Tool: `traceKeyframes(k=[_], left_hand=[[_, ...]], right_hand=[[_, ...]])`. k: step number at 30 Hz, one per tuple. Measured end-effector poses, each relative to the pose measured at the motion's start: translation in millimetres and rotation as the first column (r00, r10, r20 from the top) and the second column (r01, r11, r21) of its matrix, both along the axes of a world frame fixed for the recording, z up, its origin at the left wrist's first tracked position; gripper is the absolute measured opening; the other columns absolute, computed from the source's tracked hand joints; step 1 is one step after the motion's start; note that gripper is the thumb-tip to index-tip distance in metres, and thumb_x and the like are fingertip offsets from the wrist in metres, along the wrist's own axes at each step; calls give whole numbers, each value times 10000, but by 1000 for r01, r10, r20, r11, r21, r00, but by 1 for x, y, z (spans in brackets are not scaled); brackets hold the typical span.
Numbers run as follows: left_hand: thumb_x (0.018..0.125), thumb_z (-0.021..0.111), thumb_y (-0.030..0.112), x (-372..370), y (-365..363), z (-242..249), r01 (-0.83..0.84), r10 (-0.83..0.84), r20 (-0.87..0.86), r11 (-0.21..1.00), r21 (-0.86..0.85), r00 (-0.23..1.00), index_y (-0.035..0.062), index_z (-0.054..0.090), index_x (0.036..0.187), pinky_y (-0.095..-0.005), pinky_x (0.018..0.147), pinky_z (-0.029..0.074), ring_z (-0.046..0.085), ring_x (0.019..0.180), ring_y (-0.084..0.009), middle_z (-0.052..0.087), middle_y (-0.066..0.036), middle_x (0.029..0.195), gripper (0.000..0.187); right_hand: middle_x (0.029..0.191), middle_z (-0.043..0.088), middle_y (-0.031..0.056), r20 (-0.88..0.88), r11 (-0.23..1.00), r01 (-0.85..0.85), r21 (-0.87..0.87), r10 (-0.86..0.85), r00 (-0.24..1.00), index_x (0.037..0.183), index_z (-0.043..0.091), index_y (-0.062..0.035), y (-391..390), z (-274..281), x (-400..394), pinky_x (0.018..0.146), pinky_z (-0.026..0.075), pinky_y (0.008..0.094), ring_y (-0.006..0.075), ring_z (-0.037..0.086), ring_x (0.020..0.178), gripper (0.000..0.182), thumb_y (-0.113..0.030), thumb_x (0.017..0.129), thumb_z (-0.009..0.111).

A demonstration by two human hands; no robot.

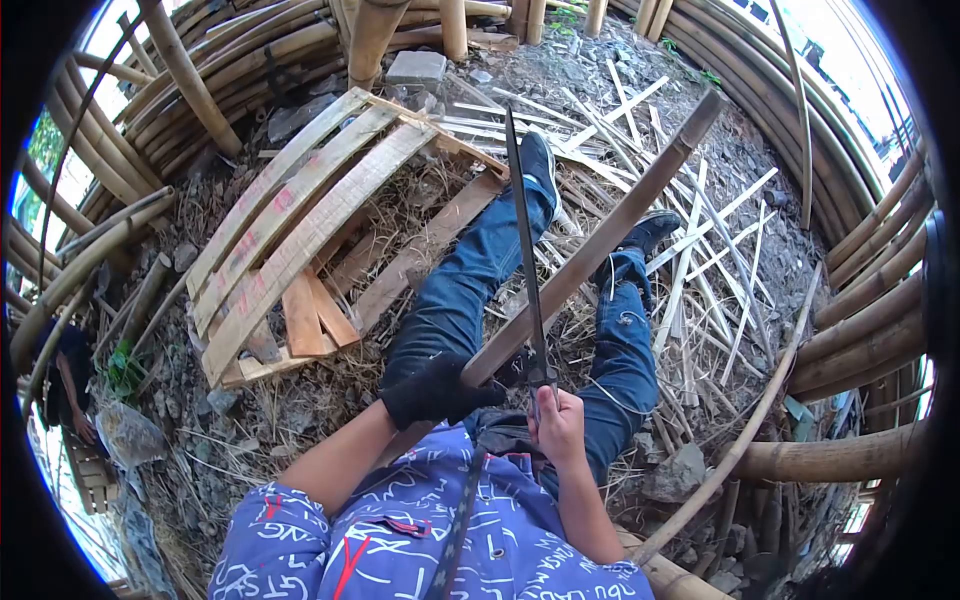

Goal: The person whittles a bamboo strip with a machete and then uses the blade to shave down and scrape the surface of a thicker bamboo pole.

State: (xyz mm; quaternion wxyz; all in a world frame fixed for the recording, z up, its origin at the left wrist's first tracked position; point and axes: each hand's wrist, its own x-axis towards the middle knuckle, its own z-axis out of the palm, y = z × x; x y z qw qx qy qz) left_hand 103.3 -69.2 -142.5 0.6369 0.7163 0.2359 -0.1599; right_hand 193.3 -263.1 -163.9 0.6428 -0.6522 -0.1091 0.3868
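Observation:
My left hand (pixel 435 392), in a black glove, is closed around the lower part of a long brown bamboo slat (pixel 600 238). The slat slants up to the right, and a short end of it comes out below the glove. My bare right hand (pixel 558 425) grips the handle of a machete (pixel 527 230), whose long, narrow, dark blade points away from me. In this view the blade crosses the slat a little above my right hand. My legs in blue jeans (pixel 455 280) stretch out on either side of the slat.
A wooden pallet (pixel 300 215) lies at the left. Several pale split strips (pixel 690 260) are strewn on the rubble beyond my feet. Stacked bamboo poles (pixel 860 340) curve around the work spot. Another person (pixel 72 385) is partly visible at the far left.

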Motion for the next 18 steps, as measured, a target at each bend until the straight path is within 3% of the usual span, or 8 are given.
traceKeyframes(k=[5, 6, 7, 9, 11, 13, 15, 18], left_hand=[[807, 735, 356, 2, -5, 15, 64, -64, -5, 996, 56, 998, 24, 661, 852, -254, 452, 414, 512, 495, -62, 569, -19, 561, 344], [796, 749, 334, 3, -8, 14, 48, -54, 133, 997, 55, 990, 24, 658, 852, -256, 493, 421, 514, 547, -63, 575, -16, 605, 328], [785, 763, 312, 4, -11, 12, 35, -47, 269, 998, 52, 962, 25, 655, 851, -257, 534, 429, 516, 599, -64, 580, -13, 649, 314], [767, 780, 285, 5, -16, 12, 73, -73, 250, 997, 12, 965, 18, 645, 840, -263, 569, 435, 515, 635, -70, 580, -10, 679, 308], [749, 797, 257, 3, -24, 9, 110, -101, 223, 994, -29, 970, 11, 636, 829, -269, 604, 441, 514, 670, -75, 580, -7, 708, 305], [722, 821, 292, 4, -31, 3, 40, -22, 439, 999, -31, 898, 30, 618, 773, -257, 524, 413, 455, 575, -40, 534, 29, 603, 336], [719, 822, 282, 2, -33, 9, 54, -53, 382, 999, 7, 923, 25, 606, 765, -267, 534, 417, 455, 583, -51, 540, 14, 612, 339], [709, 824, 273, 1, -36, 28, 81, -103, 326, 994, 78, 940, 20, 592, 755, -289, 550, 422, 457, 590, -76, 546, -19, 617, 347]], right_hand=[[480, 470, 8, 357, 986, 57, -156, 2, 934, 586, 493, -46, -11, -1, 1, 420, 341, 275, 92, 462, 434, 538, -486, 855, 647], [480, 470, 8, 359, 985, 54, -162, 8, 933, 586, 493, -46, -12, 1, 3, 420, 341, 275, 92, 462, 434, 538, -486, 855, 647], [479, 479, 42, 491, 974, 54, -221, 63, 869, 591, 503, -37, -13, 5, 8, 428, 350, 303, 148, 475, 426, 532, -481, 833, 667], [509, 520, 133, 715, 912, 121, -392, 219, 664, 614, 541, -26, -16, 14, 21, 448, 382, 365, 315, 520, 450, 504, -472, 779, 709], [516, 545, 130, 798, 893, 141, -428, 300, 523, 613, 546, -44, -21, 30, 39, 455, 400, 385, 351, 540, 483, 516, -512, 744, 717], [508, 494, 134, 854, 875, 159, -458, 382, 353, 628, 524, -30, -31, 36, 54, 481, 383, 405, 356, 485, 486, 574, -567, 699, 717], [513, 498, 138, 839, 844, 177, -507, 435, 327, 632, 515, -36, -39, 44, 64, 492, 400, 425, 377, 539, 528, 590, -591, 683, 707], [495, 508, 87, 852, 835, 189, -517, 481, 208, 620, 507, -61, -54, 43, 79, 462, 425, 380, 312, 554, 483, 582, -605, 670, 711]])
